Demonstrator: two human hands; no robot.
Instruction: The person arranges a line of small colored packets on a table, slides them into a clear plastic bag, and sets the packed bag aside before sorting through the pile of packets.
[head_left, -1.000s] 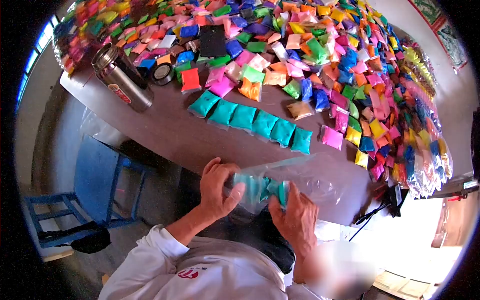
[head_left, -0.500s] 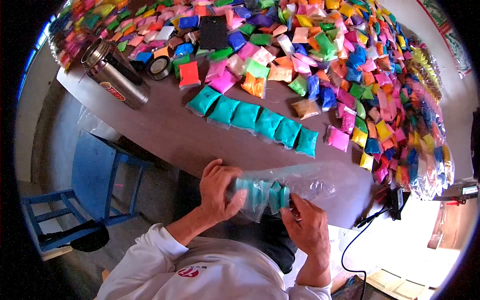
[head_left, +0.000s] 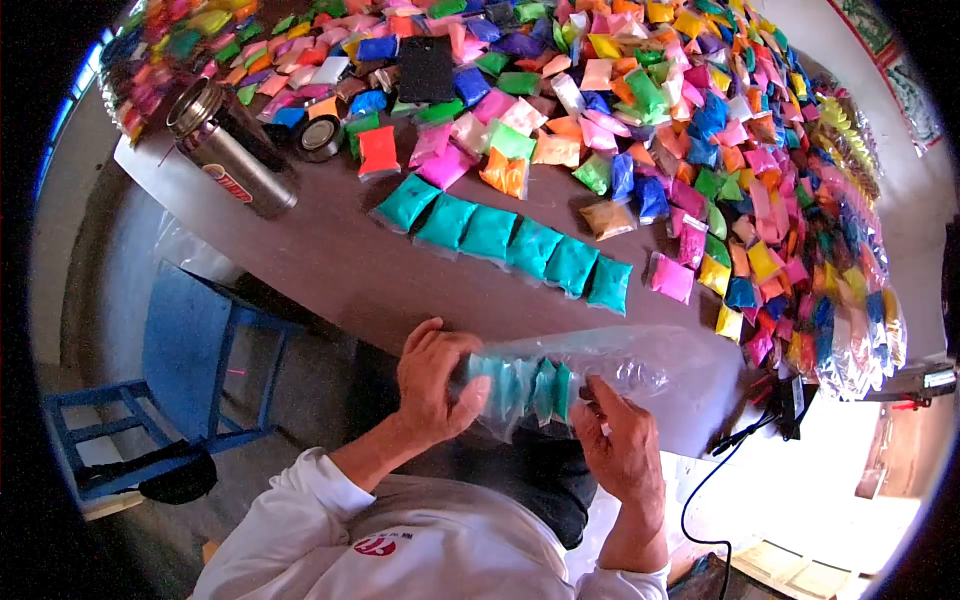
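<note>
Close to my body, at the table's front edge, is a clear plastic bag [head_left: 625, 362] with several teal packets [head_left: 540, 388] standing side by side in it. My left hand [head_left: 437, 385] grips the bag's left end, thumb in front and fingers behind. At the right end of the packets my right hand [head_left: 618, 438] has its fingers curled against the bag; what the fingertips pinch is partly hidden. Beyond the bag, a slanting row of teal packets [head_left: 485, 236] lies flat on the brown table [head_left: 330, 265].
A large heap of small colourful packets [head_left: 650, 95] covers the back and right of the table. A steel flask [head_left: 235, 150], a round lid [head_left: 320, 137] and a black flat object [head_left: 427, 68] stand or lie at the left and back. A blue chair [head_left: 180, 350] is at left; a black cable [head_left: 690, 510] hangs at right.
My right hand has shifted slightly right and down. The rightmost teal packets in the bag now stand more upright and closer together. My left hand keeps its hold.
</note>
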